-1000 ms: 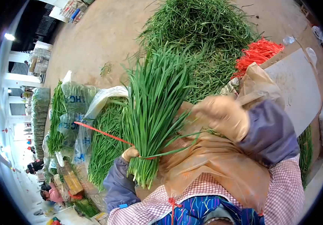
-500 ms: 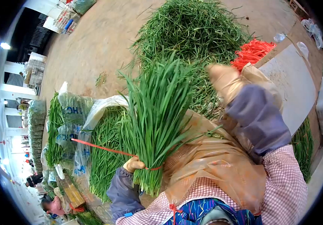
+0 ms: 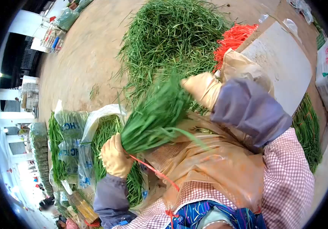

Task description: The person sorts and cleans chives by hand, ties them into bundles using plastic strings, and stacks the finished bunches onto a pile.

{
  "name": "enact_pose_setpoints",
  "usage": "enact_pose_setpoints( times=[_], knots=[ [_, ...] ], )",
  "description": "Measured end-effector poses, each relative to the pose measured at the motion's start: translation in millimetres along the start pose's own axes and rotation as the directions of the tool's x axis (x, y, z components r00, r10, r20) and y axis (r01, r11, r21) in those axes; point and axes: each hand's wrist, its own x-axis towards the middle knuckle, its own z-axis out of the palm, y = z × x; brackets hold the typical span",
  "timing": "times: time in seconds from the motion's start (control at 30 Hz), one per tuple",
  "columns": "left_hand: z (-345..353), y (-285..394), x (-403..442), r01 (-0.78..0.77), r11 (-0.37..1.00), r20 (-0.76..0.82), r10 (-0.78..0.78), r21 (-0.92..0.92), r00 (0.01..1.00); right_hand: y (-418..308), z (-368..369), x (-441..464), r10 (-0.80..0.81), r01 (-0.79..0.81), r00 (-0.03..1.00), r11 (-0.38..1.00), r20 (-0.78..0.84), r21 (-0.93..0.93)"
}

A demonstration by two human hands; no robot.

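Note:
My gloved left hand [image 3: 116, 156] is closed round the pale stem end of a bunch of garlic chives [image 3: 158, 116]. The bunch tilts up to the right, its leaves smeared by motion. A red tie strip [image 3: 154, 171] trails from the stem end down across my apron. My gloved right hand [image 3: 203, 89] is beside the leaf tips, fingers pressed together; whether it grips any leaves is hidden.
Ahead on the floor lies a large heap of loose green leaves [image 3: 167, 42]. Red strips [image 3: 234, 40] and a white board [image 3: 278, 63] are on the right. Plastic bags of chives [image 3: 72, 131] stand at the left, and more chives [image 3: 308, 131] lie far right.
My left hand has moved left and up, tipping the bunch from upright to slanting right. My right hand has shifted left and down to the leaf tips. The red strip now trails rightward.

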Motion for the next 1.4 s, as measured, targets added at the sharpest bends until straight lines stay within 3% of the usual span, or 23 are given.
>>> enact_pose_setpoints(
  times=[0.03,0.07,0.1,0.13,0.17,0.23,0.3,0.4,0.43,0.5,0.53,0.57,0.6,0.67,0.7,0.73,0.77,0.83,0.9,1.0,1.1,1.17,1.4],
  knots=[
    [4.0,10.7,-2.8,0.006,1.0,0.003,-0.006,0.03,1.0,24.1,6.4,-1.3,0.102,-0.103,0.994,0.994,-0.03,-0.034],
    [6.8,19.0,-7.3,0.043,0.998,0.024,-0.044,0.055,0.999,46.9,0.1,-12.4,0.24,-0.23,0.961,0.969,-0.138,0.09],
    [8.6,26.8,-9.9,0.064,0.995,0.031,-0.067,0.078,0.997,38.2,-72.0,-41.3,0.576,-0.574,0.805,0.694,0.143,0.435],
    [9.7,34.4,-12.0,0.089,0.991,0.034,-0.093,0.103,0.995,88.1,-22.6,-28.1,0.467,-0.392,0.875,0.837,-0.126,0.381],
    [11.2,42.0,-12.8,0.115,0.985,0.033,-0.12,0.13,0.992,96.6,-22.1,-40.7,0.51,-0.244,0.782,0.779,-0.358,0.577],
    [23.8,54.6,-12.2,0.147,0.971,0.021,-0.154,0.187,0.988,105.7,-40.4,-56.8,0.456,-0.052,0.673,0.814,-0.582,0.579],
    [24.2,69.3,-7.8,0.16,0.985,-0.057,-0.157,0.056,0.986,93.7,-51.7,-66.2,0.506,0.026,0.63,0.744,-0.589,0.667],
    [35.0,79.3,-4.5,0.165,0.971,-0.067,-0.156,0.171,0.985,48.3,-56.4,-77.5,0.52,0.27,0.709,0.422,-0.475,0.865],
    [38.5,84.8,-5.0,0.15,0.969,-0.083,-0.136,0.194,0.987,33.9,-54.5,-77.1,0.492,0.297,0.723,0.411,-0.484,0.862],
    [43.1,93.7,-7.5,0.115,0.963,-0.121,-0.088,0.244,0.989,3.0,-43.1,-67.0,0.326,0.408,0.702,0.545,-0.634,0.732],
    [46.1,93.9,-9.7,0.111,0.966,-0.14,-0.08,0.232,0.987,-16.7,-31.6,-53.5,0.223,0.533,0.705,0.46,-0.673,0.71],
    [35.0,104.1,-6.4,0.131,0.984,-0.127,-0.116,0.121,0.985,-33.9,-33.2,-44.6,-0.021,0.634,0.634,0.587,-0.773,0.504],
    [32.6,104.1,-7.7,0.127,0.983,-0.102,-0.115,0.13,0.988,-53.5,-35.9,-35.3,-0.266,0.68,0.679,0.58,-0.685,0.449],
    [45.4,92.9,-19.4,0.068,0.987,-0.113,-0.051,0.146,0.992,-96.4,16.2,-7.6,-0.422,0.81,0.577,0.405,-0.699,0.424],
    [58.2,78.9,-30.9,0.046,0.986,-0.142,-0.023,0.162,0.99,-107.5,22.9,0.5,-0.577,0.74,0.666,0.588,-0.473,0.325],
    [51.5,74.2,-38.4,-0.067,0.964,-0.234,0.129,0.259,0.964,-118.1,37.0,15.0,-0.598,0.653,0.755,0.653,-0.268,0.383],
    [49.4,69.5,-37.5,-0.138,0.952,-0.297,0.22,0.273,0.929,-115.1,53.5,16.7,-0.538,0.593,0.805,0.705,-0.25,0.39],
    [45.8,81.7,-24.2,-0.176,0.964,-0.335,0.235,0.198,0.913,-107.0,64.5,15.2,-0.511,0.512,0.832,0.564,-0.213,0.648],
    [45.2,89.5,-10.3,-0.196,0.969,-0.336,0.237,0.152,0.912,-103.6,70.2,10.5,-0.524,0.36,0.826,0.207,-0.208,0.91],
    [45.8,99.8,7.9,-0.227,0.97,-0.342,0.244,0.089,0.907,-111.5,85.0,-11.8,-0.206,0.293,0.941,0.089,-0.27,0.952],
    [44.9,109.3,25.5,-0.252,0.967,-0.346,0.248,0.034,0.905,-115.9,73.6,-24.8,-0.193,0.362,0.918,0.044,-0.347,0.931],
    [43.5,114.0,39.5,-0.276,0.961,-0.346,0.257,-0.006,0.902,-112.3,58.1,-44.7,-0.155,0.312,0.946,0.192,-0.285,0.931],
    [27.5,132.1,87.3,-0.316,0.926,-0.359,0.23,-0.204,0.905,-59.9,21.3,-110.3,-0.004,0.406,0.891,0.454,-0.453,0.793]
  ],
)
